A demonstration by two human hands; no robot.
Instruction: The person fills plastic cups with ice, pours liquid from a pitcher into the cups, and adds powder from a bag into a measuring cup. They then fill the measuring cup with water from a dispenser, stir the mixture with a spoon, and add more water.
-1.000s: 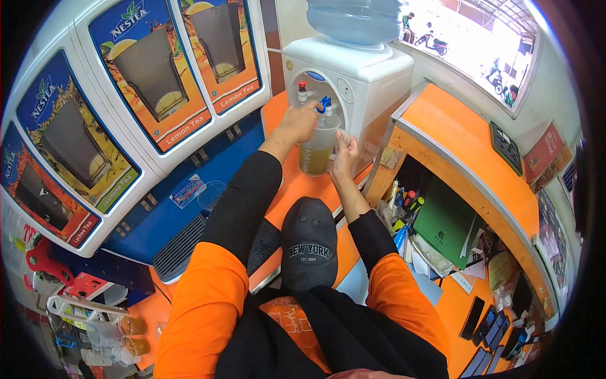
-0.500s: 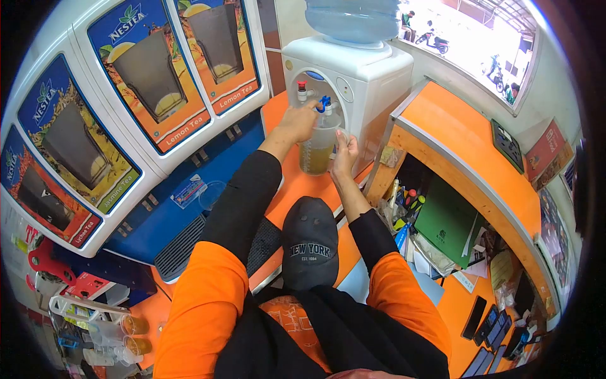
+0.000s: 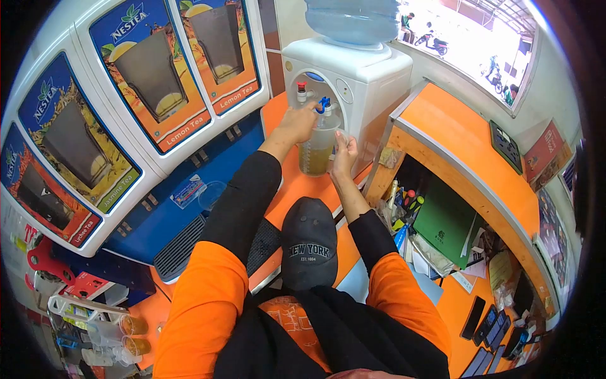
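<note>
My left hand (image 3: 297,124) reaches up to the blue tap (image 3: 324,104) of the white water dispenser (image 3: 353,79) and presses on it. A clear plastic jug (image 3: 319,145) with yellowish liquid in its lower half stands under that tap. My right hand (image 3: 345,148) grips the jug's right side. A red tap (image 3: 302,88) sits just left of the blue one. The big blue water bottle (image 3: 353,19) tops the dispenser. A dark cap (image 3: 308,243) marked New York hangs at my chest.
A Nestea drink dispenser (image 3: 126,107) with blue front fills the left. The orange counter (image 3: 297,183) runs beneath. At right are a raised orange shelf (image 3: 467,145), a green folder (image 3: 445,224), pens and phones (image 3: 489,328). Sealed cups (image 3: 129,335) sit at lower left.
</note>
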